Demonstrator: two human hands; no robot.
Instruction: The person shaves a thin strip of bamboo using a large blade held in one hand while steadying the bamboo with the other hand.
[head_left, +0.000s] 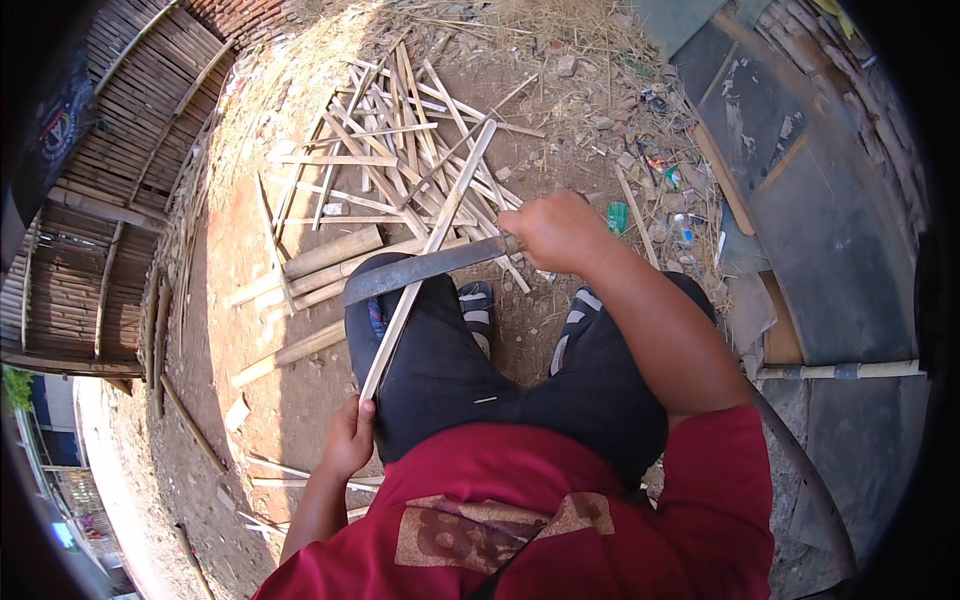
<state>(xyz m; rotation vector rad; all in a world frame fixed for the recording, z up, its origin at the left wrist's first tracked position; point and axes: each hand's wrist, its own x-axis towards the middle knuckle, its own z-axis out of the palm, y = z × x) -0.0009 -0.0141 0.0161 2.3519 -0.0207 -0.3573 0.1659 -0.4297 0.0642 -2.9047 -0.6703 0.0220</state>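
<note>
A long pale bamboo strip (462,190) slants across my left thigh, its far end reaching over a heap of similar strips. My left hand (350,432) is closed around its near end, beside my left hip. In my right hand (557,232), fingers wrapped round the handle, is a machete (425,270) with a broad dark blade. The blade points left and crosses over the strip above my left knee. Whether its edge touches the strip I cannot tell.
Loose bamboo strips (375,130) lie heaped ahead on bare soil. Thick bamboo poles (335,252) rest left of my knee. Dark sheets (810,200) stand at the right, a slatted bamboo wall (140,110) at the left. Litter, including a green wrapper (617,217), lies right of the heap.
</note>
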